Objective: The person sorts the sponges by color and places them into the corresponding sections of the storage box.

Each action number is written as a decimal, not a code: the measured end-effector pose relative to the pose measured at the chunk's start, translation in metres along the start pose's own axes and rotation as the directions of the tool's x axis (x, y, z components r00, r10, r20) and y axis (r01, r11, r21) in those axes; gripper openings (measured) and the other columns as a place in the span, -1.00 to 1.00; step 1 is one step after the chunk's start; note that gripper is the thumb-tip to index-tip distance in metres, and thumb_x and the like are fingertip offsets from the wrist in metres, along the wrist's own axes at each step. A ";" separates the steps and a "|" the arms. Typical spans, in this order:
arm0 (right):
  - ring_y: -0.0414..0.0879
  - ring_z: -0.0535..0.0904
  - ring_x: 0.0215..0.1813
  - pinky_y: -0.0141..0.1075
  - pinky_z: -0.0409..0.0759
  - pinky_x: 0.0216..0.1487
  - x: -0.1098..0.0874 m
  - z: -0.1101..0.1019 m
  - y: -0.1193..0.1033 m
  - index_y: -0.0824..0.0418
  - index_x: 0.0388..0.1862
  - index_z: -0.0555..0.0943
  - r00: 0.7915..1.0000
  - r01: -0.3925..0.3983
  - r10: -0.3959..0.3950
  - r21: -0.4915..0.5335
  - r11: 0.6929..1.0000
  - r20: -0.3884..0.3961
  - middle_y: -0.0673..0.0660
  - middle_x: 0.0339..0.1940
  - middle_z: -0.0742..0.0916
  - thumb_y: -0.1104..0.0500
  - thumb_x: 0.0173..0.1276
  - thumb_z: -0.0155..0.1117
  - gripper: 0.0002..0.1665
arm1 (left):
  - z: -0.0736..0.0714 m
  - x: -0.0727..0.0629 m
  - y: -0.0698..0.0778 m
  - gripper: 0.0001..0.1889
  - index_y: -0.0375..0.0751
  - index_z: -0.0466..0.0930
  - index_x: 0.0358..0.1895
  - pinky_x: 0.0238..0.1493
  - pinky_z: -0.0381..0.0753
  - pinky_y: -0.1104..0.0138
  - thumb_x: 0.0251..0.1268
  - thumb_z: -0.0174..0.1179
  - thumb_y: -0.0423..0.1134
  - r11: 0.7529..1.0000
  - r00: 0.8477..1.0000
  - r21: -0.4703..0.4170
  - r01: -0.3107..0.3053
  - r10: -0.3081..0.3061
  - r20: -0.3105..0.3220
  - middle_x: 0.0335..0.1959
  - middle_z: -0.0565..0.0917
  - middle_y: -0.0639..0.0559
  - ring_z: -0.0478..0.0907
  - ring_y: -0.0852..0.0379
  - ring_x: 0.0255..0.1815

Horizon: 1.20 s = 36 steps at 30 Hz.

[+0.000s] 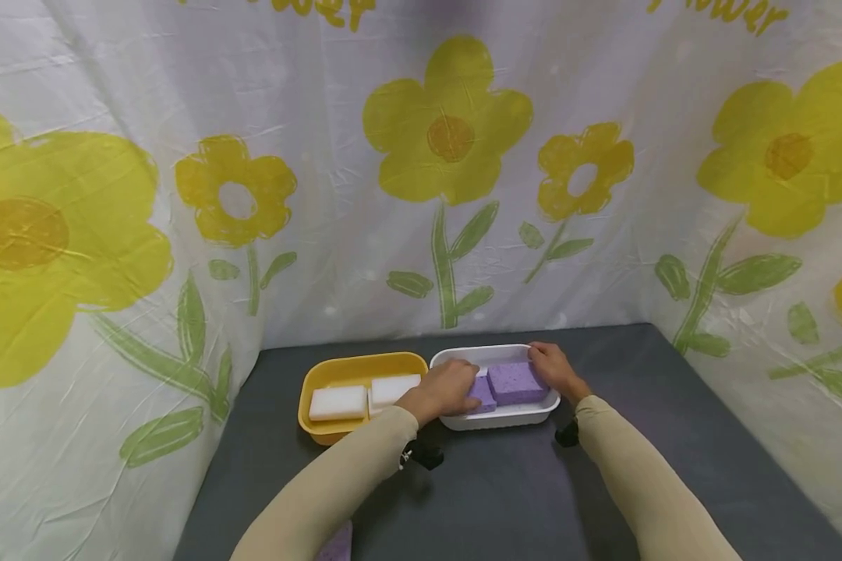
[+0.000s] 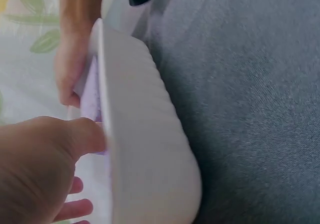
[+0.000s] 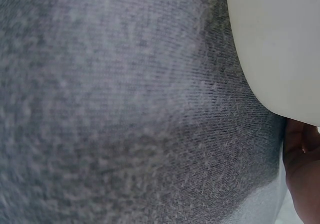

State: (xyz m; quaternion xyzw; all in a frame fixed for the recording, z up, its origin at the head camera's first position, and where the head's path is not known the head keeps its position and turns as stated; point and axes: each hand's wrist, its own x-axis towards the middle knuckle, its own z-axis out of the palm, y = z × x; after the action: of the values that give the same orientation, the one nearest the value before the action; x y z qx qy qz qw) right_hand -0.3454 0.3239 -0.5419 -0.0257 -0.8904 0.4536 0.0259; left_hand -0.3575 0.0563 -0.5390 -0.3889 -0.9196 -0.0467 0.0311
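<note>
In the head view, two purple sponges lie in a white plastic tray. My left hand reaches over the tray's left end and holds the left sponge, which it partly covers. From the left wrist, its thumb shows at the near rim, with other fingers inside the tray. At the far right corner, my right hand grips the rim beside the larger-looking sponge. The right wrist view shows that hand against the tray's end, its fingers partly hidden.
A yellow tray with two white sponges stands just left of the white one. Another purple piece shows at the bottom edge, partly behind the left sleeve. A flowered curtain encloses the dark grey table.
</note>
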 end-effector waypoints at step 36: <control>-0.03 0.38 -0.24 -0.17 0.30 -0.16 -0.002 0.000 0.003 0.17 -0.37 0.42 0.999 -0.023 0.023 0.021 1.000 0.022 0.05 -0.41 0.44 0.20 0.67 -0.08 -0.69 | -0.108 -0.130 0.017 -0.42 -0.07 0.75 0.06 -0.20 0.68 0.25 0.10 0.68 0.20 0.974 0.949 0.134 -0.183 0.140 0.282 -0.30 0.71 0.09 0.56 0.18 -0.32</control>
State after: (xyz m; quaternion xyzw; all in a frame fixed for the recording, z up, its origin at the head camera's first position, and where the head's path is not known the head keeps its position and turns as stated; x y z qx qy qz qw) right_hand -0.3430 0.3254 -0.5445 -0.0306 -0.8855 0.4636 0.0112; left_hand -0.2520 -0.0365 -0.4425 -0.4621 -0.8809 0.0826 -0.0605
